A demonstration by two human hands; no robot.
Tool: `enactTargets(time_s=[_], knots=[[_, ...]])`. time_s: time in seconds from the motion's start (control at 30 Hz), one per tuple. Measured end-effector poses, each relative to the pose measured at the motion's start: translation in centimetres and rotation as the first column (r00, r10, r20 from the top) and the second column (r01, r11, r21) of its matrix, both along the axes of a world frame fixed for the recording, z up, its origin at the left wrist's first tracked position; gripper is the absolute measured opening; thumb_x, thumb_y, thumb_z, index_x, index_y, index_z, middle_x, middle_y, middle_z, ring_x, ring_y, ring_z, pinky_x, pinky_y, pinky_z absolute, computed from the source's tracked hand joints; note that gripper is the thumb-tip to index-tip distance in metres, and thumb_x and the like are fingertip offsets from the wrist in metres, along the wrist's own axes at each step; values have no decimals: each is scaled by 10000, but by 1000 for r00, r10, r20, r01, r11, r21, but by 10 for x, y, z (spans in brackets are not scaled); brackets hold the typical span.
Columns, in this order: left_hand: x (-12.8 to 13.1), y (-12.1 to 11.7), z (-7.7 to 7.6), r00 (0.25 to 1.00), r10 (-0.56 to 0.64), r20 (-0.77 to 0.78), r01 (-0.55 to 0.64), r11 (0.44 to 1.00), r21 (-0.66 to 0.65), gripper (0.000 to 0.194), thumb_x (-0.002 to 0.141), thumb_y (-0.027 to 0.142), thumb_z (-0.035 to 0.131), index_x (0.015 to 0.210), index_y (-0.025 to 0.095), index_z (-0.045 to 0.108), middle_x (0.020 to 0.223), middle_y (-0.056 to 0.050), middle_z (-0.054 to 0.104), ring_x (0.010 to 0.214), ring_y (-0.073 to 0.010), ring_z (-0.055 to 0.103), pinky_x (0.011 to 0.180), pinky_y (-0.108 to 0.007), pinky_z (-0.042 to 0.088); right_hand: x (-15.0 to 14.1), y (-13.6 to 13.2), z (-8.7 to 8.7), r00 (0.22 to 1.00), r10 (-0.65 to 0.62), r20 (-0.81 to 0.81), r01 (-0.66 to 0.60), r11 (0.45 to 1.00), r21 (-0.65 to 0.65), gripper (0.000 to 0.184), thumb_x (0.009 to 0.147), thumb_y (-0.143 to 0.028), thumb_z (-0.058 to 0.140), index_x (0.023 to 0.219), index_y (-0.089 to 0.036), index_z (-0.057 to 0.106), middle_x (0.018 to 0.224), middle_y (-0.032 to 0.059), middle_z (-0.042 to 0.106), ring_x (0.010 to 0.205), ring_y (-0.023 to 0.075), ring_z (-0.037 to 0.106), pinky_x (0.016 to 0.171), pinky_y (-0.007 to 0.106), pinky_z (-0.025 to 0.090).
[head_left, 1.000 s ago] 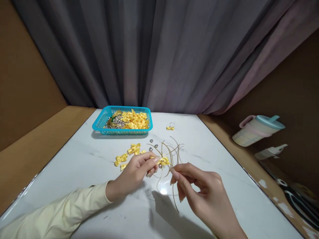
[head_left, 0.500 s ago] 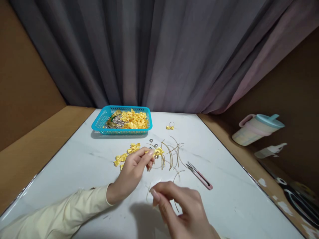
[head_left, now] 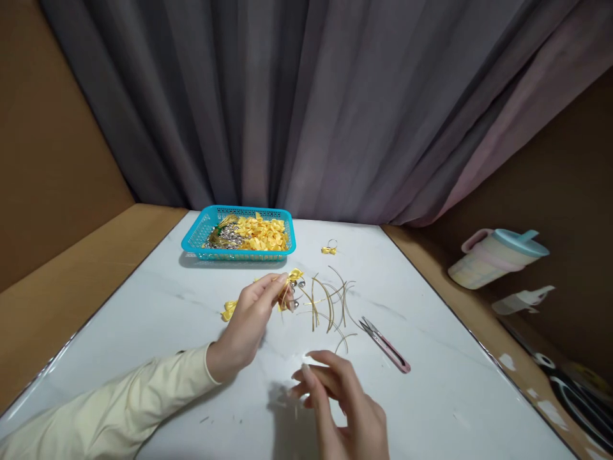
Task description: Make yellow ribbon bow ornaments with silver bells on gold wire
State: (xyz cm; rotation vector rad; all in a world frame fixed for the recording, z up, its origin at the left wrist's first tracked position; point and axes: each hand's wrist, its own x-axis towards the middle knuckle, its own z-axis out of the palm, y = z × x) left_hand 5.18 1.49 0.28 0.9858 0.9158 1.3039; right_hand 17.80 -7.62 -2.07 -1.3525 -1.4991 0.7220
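My left hand (head_left: 246, 322) is closed on a yellow ribbon bow (head_left: 295, 275), pinched between thumb and fingers above the white table. A thin gold cord seems to hang below the bow at the fingertips. Small silver bells (head_left: 301, 283) lie just behind the fingers, partly hidden. More yellow bows (head_left: 229, 310) rest on the table to the left of this hand. My right hand (head_left: 340, 396) is nearer to me, its fingers bent and slightly apart, with nothing visible in them. Several curved gold cords (head_left: 329, 306) lie on the table beyond it.
A blue basket (head_left: 191, 246) at the back left holds yellow bows, silver bells and gold cords. Pink-handled thread snips (head_left: 385, 345) lie at the right. A bow with a ring of cord (head_left: 329, 250) sits farther back. A lidded cup (head_left: 495, 259) and a small bottle (head_left: 522, 300) are on the right.
My right hand has drawn slightly to the right and its pinched fingers have parted. My left hand has shifted a little left and up with the bow, which is now tilted.
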Motion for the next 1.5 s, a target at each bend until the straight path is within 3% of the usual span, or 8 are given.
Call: enactTargets(time_s=[0.1,0.2,0.43,0.57,0.67,0.87,1.2,1.5], knots=[[0,1,3,996,-4,84,5,1000,-20,215,800,317,583,673,154,522,657,18,476,651,-123,425,638,-232,361,5,3,10,920,-98,-380,16,977,-213,163,863,-333,544,913,-180,527,710,59,698,561,176,657,503,242,530],[0,-1,4,990,-63,126,69,997,-45,213,809,298,579,662,159,512,653,20,463,636,-118,416,620,-227,358,14,9,23,853,-118,-509,17,980,-199,143,833,-310,593,837,-168,581,698,50,693,534,156,639,498,237,528],[0,-7,3,979,-187,87,195,976,-93,256,824,309,572,630,164,489,647,23,421,623,-110,393,609,-213,356,31,25,60,973,57,-223,-51,998,33,157,823,-244,599,686,-173,628,577,14,635,426,106,539,437,224,441],[-1,-9,3,973,-231,-28,230,972,-43,293,854,345,532,631,162,483,640,24,426,623,-112,394,609,-219,345,35,39,71,946,194,-261,-231,966,-118,229,843,-356,565,715,-165,554,512,-15,568,332,59,421,344,185,313],[-1,-9,2,977,-187,-99,189,982,14,308,872,356,501,634,161,473,630,25,418,623,-115,389,603,-225,334,39,46,71,869,323,-375,-436,858,-272,283,856,-432,522,746,-173,485,474,-48,515,295,37,337,316,162,237],[-3,-3,6,1000,-29,-3,29,999,16,275,828,333,550,631,169,453,622,38,406,600,-104,372,582,-211,339,48,44,58,856,424,-295,-514,751,-415,235,877,-403,491,925,-209,368,592,-34,602,426,82,515,458,191,405],[-7,-1,12,994,6,107,-9,1000,27,235,812,303,592,653,157,498,618,40,427,580,-88,376,556,-186,348,51,41,46,859,479,-181,-509,762,-401,157,906,-339,434,949,-201,373,637,19,665,583,146,621,586,267,489],[-4,-8,14,976,-214,-41,215,976,37,325,859,334,507,591,166,431,570,44,372,547,-99,337,570,-233,313,46,34,74,957,288,-29,-289,954,-78,232,879,-318,507,761,-168,638,602,41,657,526,149,609,529,251,488]])
